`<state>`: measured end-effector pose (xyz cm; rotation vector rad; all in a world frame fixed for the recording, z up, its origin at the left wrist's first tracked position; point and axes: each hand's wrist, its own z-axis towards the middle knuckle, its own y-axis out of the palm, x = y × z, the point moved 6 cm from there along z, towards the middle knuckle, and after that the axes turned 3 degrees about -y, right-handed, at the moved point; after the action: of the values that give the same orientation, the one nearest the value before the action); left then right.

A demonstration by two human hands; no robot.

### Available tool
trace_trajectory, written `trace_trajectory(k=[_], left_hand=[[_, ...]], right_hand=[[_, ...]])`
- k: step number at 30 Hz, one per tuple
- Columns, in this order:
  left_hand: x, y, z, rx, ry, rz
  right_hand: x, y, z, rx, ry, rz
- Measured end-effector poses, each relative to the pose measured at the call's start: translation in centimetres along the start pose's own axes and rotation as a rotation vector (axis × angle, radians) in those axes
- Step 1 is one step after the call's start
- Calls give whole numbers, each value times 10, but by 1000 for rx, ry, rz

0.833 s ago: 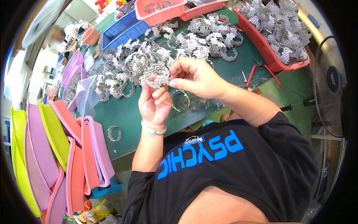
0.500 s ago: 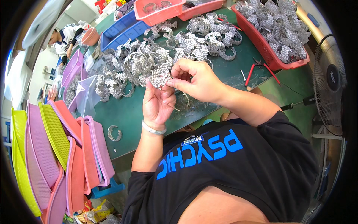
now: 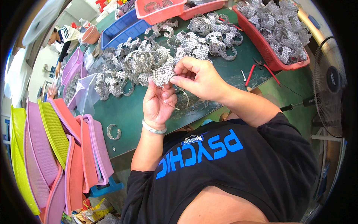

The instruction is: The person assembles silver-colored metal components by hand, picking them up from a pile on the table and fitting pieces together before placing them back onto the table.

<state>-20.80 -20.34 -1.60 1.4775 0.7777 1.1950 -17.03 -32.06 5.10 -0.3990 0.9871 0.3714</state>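
A silver, scale-patterned metal band (image 3: 163,76) is held up between my two hands above the near part of the table. My left hand (image 3: 159,103) pinches its lower edge with thumb and curled fingers, palm turned up. From the right, my right hand (image 3: 198,78) pinches the band's right edge between thumb and forefinger. Just behind my hands lies a heap of similar curved silver bands (image 3: 143,61), some of them open C-shaped rings. Below my right hand, a thin pale loop of cord or wire (image 3: 185,98) shows near the table edge; its kind is unclear.
Red-handled pliers (image 3: 262,71) lie on the green table (image 3: 130,112), beside a red basket (image 3: 276,64) full of bands. One band (image 3: 113,132) sits apart at left. Stacked coloured baskets (image 3: 76,156) stand left, a fan (image 3: 330,80) right. Another person (image 3: 67,37) is at far left.
The held band has turned slightly, showing its face more, and both hands have shifted a little. The person at far left has stretched an arm downward.
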Motion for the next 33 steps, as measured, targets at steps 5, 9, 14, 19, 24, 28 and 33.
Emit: trace_trajectory(k=[5,9,14,19,24,28,33], left_hand=[[3,3,-1,23,48,-51],[3,4,-1,50,73,-63],[4,5,-2,47,77,-56],[5,2,-5,141,142,29],[3,0,-5,113,139,92],[3,-4,-7,150,170,120],[5,-2,-8,208,244,186]], right_hand=[[5,-1,2,25,52,46],[11,0,1,-19,67,48],[16,1,3,19,58,92],[24,-2,2,-13,133,73],[37,-3,3,-29,183,102],[37,-3,3,-27,217,100],[36,-5,2,9,183,138]])
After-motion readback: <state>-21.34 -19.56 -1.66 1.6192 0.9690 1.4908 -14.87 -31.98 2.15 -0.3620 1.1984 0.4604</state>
